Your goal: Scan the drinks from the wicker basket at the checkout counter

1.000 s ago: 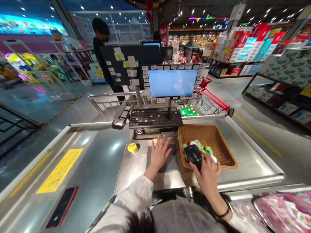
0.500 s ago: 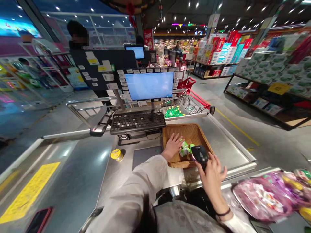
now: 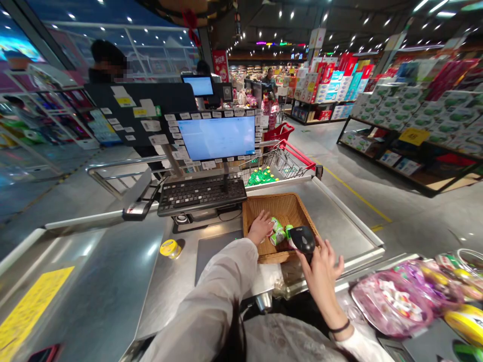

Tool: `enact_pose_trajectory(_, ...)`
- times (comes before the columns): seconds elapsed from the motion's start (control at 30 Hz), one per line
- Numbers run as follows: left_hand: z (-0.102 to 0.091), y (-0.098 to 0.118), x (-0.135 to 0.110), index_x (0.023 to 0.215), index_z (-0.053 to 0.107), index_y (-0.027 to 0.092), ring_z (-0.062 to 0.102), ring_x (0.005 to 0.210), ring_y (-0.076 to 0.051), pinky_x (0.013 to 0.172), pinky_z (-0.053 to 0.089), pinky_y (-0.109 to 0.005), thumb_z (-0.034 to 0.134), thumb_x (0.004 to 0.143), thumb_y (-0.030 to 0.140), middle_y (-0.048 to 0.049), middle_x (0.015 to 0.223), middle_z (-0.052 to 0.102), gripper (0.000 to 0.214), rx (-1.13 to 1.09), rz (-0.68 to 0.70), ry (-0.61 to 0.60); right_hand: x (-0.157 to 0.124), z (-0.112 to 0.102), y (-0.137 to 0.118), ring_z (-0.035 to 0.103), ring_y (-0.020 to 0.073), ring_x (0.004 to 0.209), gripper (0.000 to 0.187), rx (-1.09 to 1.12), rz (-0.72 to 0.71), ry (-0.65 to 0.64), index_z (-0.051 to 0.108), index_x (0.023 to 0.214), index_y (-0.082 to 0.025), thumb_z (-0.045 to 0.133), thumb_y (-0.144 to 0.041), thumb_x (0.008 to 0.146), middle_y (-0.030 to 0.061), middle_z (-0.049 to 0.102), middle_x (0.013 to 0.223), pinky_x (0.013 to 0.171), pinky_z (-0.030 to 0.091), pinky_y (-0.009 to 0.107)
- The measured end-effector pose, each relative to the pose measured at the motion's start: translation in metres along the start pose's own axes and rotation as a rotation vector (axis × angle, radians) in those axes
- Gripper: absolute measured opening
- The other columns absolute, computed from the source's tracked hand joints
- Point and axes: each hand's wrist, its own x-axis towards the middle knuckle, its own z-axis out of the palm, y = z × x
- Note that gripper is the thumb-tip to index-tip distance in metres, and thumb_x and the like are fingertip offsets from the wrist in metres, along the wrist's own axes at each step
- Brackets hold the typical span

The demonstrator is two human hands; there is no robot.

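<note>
Inside the wicker basket (image 3: 281, 207), green-and-white cans (image 3: 277, 231) lie against the left hand (image 3: 260, 227)

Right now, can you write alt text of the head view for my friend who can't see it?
At a store checkout, a person's right hand holds a scanner over a wicker basket, while the left hand touches green cans inside it. A screen and keyboard stand ahead, with a shopping cart beyond.

Your basket (image 3: 277, 208) is tan woven wicker, the cans (image 3: 276, 231) in it green and white, your scanner (image 3: 303, 239) black, your sleeve (image 3: 204, 296) off-white, the cart handle (image 3: 298, 153) red, the tabletop (image 3: 105, 286) grey with a yellow strip (image 3: 30, 317)
</note>
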Motion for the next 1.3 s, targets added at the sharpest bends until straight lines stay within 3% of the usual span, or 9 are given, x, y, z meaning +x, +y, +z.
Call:
enact_pose_trajectory(0.23, -0.014, 0.003, -0.002, 0.106, 0.073, 0.02, 0.067, 0.107, -0.017, 0.126, 0.024, -0.048, 0.06, 0.093, 0.01, -0.0069, 0.101, 0.077, 0.021, 0.029, 0.021, 0.056, -0.002, -0.002, -0.001, 0.044, 0.0358, 0.14, 0.064, 0.004, 0.014, -0.03, 0.067, 0.114, -0.017, 0.021, -0.059, 0.103, 0.0203, 0.059, 0.143, 0.112, 0.02, 0.065)
enact_pose_trajectory(0.43, -0.049, -0.002, -0.022, 0.127, 0.066, 0.021, 0.062, 0.119, -0.019, 0.127, 0.022, -0.05, 0.052, 0.098, 0.012, -0.0078, 0.114, 0.074, 0.033, 0.03, 0.002, 0.129, -0.004, 0.001, -0.002, 0.046, 0.036, 0.137, 0.068, 0.007, 0.016, 0.005, 0.066, 0.117, -0.017, 0.02, -0.064, 0.102, 0.0198, 0.061, 0.141, 0.113, 0.019, 0.064)
enact_pose_trajectory(0.53, -0.078, -0.01, -0.047, 0.139, 0.058, 0.024, 0.054, 0.134, -0.021, 0.128, 0.019, -0.052, 0.05, 0.099, 0.014, -0.0067, 0.131, 0.069, 0.041, 0.004, -0.05, 0.207, -0.005, 0.001, -0.006, 0.047, 0.0356, 0.137, 0.069, 0.034, -0.004, 0.005, 0.066, 0.119, -0.017, 0.02, -0.065, 0.101, 0.0192, 0.062, 0.141, 0.113, 0.019, 0.063)
enact_pose_trajectory(0.67, -0.12, -0.015, -0.099, 0.146, 0.051, 0.03, 0.039, 0.149, -0.023, 0.127, 0.019, -0.052, 0.054, 0.099, 0.021, -0.0052, 0.152, 0.056, 0.049, -0.023, -0.185, 0.317, -0.006, -0.002, -0.018, 0.046, 0.0341, 0.138, 0.068, 0.084, -0.032, -0.027, 0.062, 0.13, -0.019, 0.021, -0.065, 0.101, 0.0175, 0.061, 0.142, 0.114, 0.018, 0.062)
enact_pose_trajectory(0.8, -0.148, -0.012, -0.156, 0.147, 0.05, 0.031, 0.039, 0.15, -0.025, 0.122, 0.026, -0.049, 0.061, 0.097, 0.032, -0.007, 0.154, 0.055, 0.051, -0.118, -0.362, 0.414, -0.008, -0.007, -0.035, 0.045, 0.0331, 0.139, 0.067, 0.155, -0.119, -0.031, 0.06, 0.132, -0.019, 0.024, -0.066, 0.101, 0.0156, 0.061, 0.143, 0.115, 0.017, 0.06)
enact_pose_trajectory(1.0, -0.148, -0.007, -0.218, 0.138, 0.058, 0.027, 0.057, 0.133, -0.028, 0.114, 0.035, -0.048, 0.068, 0.093, 0.044, -0.0097, 0.14, 0.065, 0.049, -0.511, -0.705, 0.621, -0.014, -0.01, -0.063, 0.039, 0.032, 0.144, 0.058, 0.27, -0.263, -0.124, 0.055, 0.137, -0.022, 0.033, -0.061, 0.1, 0.0134, 0.056, 0.149, 0.116, 0.016, 0.058)
enact_pose_trajectory(1.17, -0.137, -0.006, -0.243, 0.122, 0.065, 0.021, 0.065, 0.116, -0.025, 0.105, 0.046, -0.04, 0.069, 0.087, 0.057, -0.0104, 0.122, 0.073, 0.051, -1.174, -0.85, 0.852, -0.02, -0.012, -0.089, 0.038, 0.0319, 0.145, 0.055, 0.368, -0.371, -0.174, 0.052, 0.14, -0.023, 0.039, -0.058, 0.1, 0.0132, 0.055, 0.148, 0.117, 0.015, 0.057)
enact_pose_trajectory(1.3, -0.137, -0.002, -0.256, 0.12, 0.067, 0.017, 0.068, 0.105, -0.022, 0.099, 0.049, -0.037, 0.072, 0.081, 0.065, -0.011, 0.112, 0.075, 0.063, -1.487, -0.943, 0.887, -0.023, -0.016, -0.106, 0.037, 0.0326, 0.145, 0.054, 0.386, -0.429, -0.208, 0.052, 0.141, -0.022, 0.04, -0.055, 0.1, 0.0142, 0.052, 0.152, 0.116, 0.016, 0.056)
